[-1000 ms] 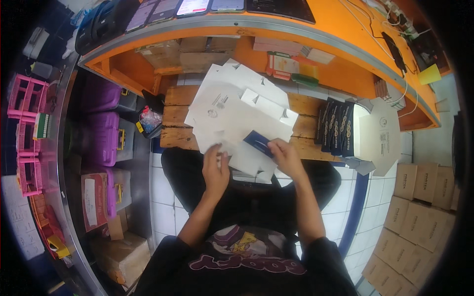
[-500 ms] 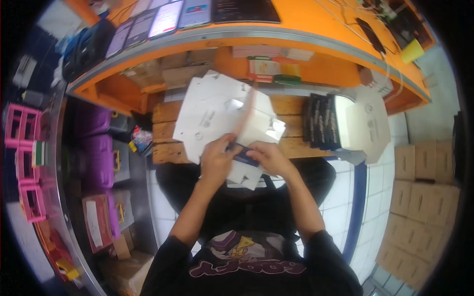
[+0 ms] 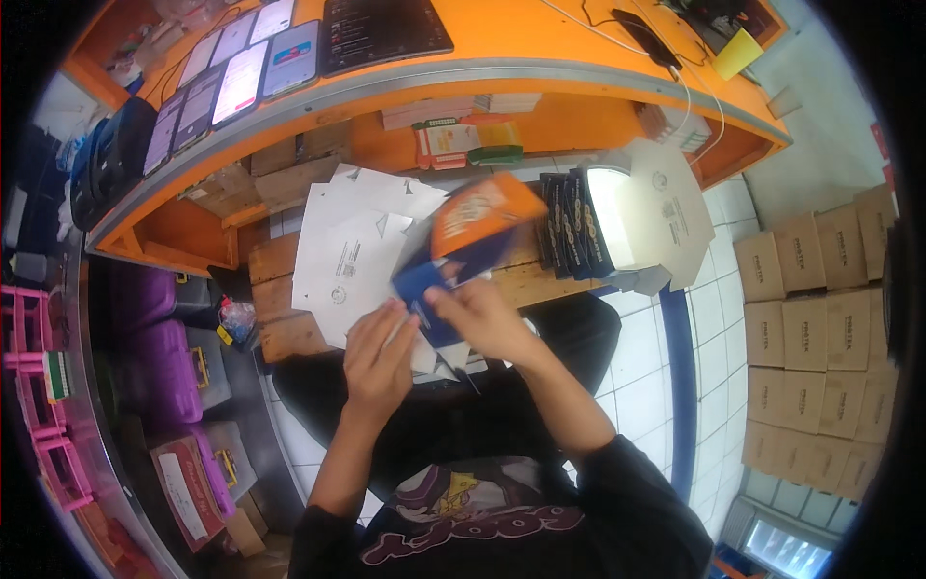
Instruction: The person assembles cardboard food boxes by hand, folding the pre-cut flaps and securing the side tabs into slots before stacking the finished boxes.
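Over my lap, both hands work on a partly folded carton (image 3: 479, 220), orange and dark blue outside; its upper part is blurred by motion. My right hand (image 3: 482, 320) grips its blue lower section, with the thumb lying on it. My left hand (image 3: 379, 362) is at the near left edge, fingers pressed together against the blue flap; its thumb is hidden. Behind the carton, flat white carton blanks (image 3: 328, 256) lie in a fanned pile on a wooden bench (image 3: 275, 289). White flaps stick out below my hands.
To the right, dark folded cartons (image 3: 569, 227) stand in a row beside an open carton with a pale inside (image 3: 617, 217). An orange counter (image 3: 511, 39) holds phones (image 3: 238, 82) and a tablet (image 3: 386, 34). Purple bins (image 3: 164, 372) stand left, stacked brown boxes (image 3: 810, 328) right.
The carton has turned from its white inner side to its orange and blue printed side, and swung up. My right hand has shifted its grip. The whole view has shifted too.
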Motion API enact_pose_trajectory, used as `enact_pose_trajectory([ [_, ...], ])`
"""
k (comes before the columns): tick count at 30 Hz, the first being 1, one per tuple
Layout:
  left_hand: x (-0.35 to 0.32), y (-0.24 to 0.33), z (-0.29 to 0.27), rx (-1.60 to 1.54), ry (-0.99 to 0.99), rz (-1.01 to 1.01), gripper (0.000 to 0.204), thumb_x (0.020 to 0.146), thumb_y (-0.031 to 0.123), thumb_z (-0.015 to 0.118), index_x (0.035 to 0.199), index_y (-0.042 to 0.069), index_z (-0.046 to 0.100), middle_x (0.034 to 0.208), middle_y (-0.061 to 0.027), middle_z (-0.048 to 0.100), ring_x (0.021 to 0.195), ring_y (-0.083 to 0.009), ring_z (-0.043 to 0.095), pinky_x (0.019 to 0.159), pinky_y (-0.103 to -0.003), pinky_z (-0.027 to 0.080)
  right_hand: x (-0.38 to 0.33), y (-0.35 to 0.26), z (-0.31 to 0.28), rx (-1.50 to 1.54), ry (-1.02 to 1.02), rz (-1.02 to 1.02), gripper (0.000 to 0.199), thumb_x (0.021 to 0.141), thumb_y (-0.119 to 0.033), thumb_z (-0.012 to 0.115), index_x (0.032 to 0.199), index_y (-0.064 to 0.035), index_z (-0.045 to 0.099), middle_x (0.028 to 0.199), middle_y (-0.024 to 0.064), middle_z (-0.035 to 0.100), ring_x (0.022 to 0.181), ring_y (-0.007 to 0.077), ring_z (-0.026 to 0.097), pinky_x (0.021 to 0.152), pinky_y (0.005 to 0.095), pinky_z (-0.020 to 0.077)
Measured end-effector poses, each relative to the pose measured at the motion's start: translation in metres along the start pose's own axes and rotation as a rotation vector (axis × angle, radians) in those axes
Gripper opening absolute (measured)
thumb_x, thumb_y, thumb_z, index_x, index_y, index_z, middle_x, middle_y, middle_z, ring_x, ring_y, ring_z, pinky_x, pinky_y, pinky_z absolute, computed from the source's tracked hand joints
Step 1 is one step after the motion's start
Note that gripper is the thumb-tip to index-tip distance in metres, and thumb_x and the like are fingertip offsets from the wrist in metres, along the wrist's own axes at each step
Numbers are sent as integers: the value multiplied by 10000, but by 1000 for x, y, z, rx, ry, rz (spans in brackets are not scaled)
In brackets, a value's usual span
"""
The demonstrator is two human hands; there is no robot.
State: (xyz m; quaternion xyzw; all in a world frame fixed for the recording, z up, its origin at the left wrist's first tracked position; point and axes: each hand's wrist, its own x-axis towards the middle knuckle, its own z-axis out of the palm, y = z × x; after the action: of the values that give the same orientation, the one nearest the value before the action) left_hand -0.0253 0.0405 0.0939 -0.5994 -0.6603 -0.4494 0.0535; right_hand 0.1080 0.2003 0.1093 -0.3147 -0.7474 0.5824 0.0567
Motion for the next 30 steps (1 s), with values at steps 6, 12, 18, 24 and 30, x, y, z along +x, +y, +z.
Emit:
enact_pose_trajectory([
  [6,-17,-1,-14,85,-134,227,541,935,599,619,1308,217,711,1515,-215,506,1361,-506,508,1111,-601,426,-8,-27,8,1282,2,57,312,1080,-269,550,1323,-74,563,1178,88,719,983,186,731,870,347,595],
  [12,-14,-12,-27,119,-108,230,514,947,499,650,1279,113,718,1414,-269,561,1277,-509,559,1032,-562,508,-14,3,39,1334,-92,46,360,1089,-338,534,1334,-77,567,1194,107,725,1015,210,738,883,363,587],
  [18,-14,-2,-24,247,6,14,451,1012,401,619,1315,77,705,1414,-295,542,1193,-460,571,998,-521,481,-22,5,79,1208,-14,-10,314,1084,-340,563,1284,-101,589,1148,48,690,988,154,685,876,322,563],
  [24,-30,7,-23,226,-57,-98,461,925,179,740,1371,89,667,1423,-297,495,1222,-461,529,1019,-500,442,-32,-4,92,966,17,115,276,1082,-303,583,1203,-64,650,1021,-7,605,907,80,580,792,243,522],
  [30,-41,14,-51,-204,-162,-253,930,690,238,923,1500,28,517,1441,-284,490,1304,-429,485,1112,-488,364,-48,-5,98,825,-83,141,301,1073,-225,577,1284,-17,635,1103,7,667,959,82,615,862,244,533],
])
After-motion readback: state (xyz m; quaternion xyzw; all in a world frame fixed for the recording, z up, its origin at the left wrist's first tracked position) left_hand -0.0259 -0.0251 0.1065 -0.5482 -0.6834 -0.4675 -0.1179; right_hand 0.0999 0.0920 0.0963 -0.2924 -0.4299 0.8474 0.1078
